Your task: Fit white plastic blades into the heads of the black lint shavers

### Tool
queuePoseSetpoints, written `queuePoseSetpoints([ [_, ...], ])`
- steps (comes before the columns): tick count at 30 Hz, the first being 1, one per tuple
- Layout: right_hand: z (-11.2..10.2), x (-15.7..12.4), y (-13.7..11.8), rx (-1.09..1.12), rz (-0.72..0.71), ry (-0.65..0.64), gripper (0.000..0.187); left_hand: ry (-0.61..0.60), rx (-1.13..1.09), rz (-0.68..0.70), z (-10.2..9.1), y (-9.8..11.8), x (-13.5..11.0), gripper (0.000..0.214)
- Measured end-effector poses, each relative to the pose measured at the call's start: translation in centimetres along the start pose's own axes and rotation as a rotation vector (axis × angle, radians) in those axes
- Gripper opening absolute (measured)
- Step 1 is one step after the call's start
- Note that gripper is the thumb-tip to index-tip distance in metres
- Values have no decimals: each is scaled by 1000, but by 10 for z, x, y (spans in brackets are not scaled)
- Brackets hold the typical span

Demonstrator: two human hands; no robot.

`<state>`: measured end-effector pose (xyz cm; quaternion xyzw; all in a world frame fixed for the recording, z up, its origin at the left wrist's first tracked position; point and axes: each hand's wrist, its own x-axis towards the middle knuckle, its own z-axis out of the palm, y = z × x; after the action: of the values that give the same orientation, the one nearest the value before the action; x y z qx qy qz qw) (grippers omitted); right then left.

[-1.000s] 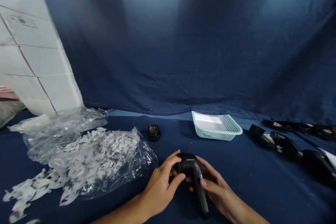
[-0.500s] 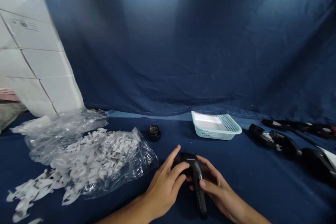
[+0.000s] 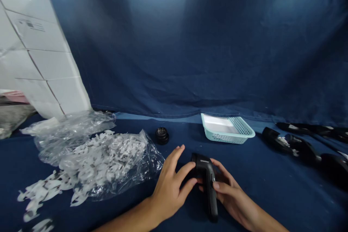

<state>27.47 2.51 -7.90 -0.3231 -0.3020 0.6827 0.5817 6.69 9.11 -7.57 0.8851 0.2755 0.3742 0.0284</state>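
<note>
In the head view, a black handheld device [image 3: 208, 185] is held above the counter [image 3: 274, 188] by the right hand [image 3: 231, 194], its grip closed around the upper handle from the side. By the left hand [image 3: 171, 185] nothing is grasped: its grip is spread wide, with 2 fingers raised. The device's head is overlapped by 1 fingertip, but whether it is touched cannot be told. In the frame from 1.0 s ago, that head was pinched by the left hand; now it is released. The whole scene is shifted slightly to the right.

Beyond the device, a pale sheet [image 3: 219, 124] is held in a light-blue basket [image 3: 227, 137]. At the left, many white pieces [image 3: 106, 161] are heaped on and around a clear plastic bag [image 3: 153, 166], some being spilled onto the counter. Between bag and basket, black round parts [image 3: 162, 136] are stacked. At the right, white bits [image 3: 283, 140] are seen among black shells [image 3: 273, 139].
</note>
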Motion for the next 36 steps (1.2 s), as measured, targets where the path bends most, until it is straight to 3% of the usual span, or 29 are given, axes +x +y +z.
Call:
queuePoseSetpoints([
  [12, -1, -4, 2, -227, -33, 9, 58, -178, -3, 72, 2, 8, 2, 55],
  [24, -1, -2, 2, -49, -51, -4, 55, -45, -4, -45, 0, 7, 1, 44],
  [36, 1, -2, 2, -73, -50, -1, 52, -58, -46, -83, 2, 5, 1, 42],
])
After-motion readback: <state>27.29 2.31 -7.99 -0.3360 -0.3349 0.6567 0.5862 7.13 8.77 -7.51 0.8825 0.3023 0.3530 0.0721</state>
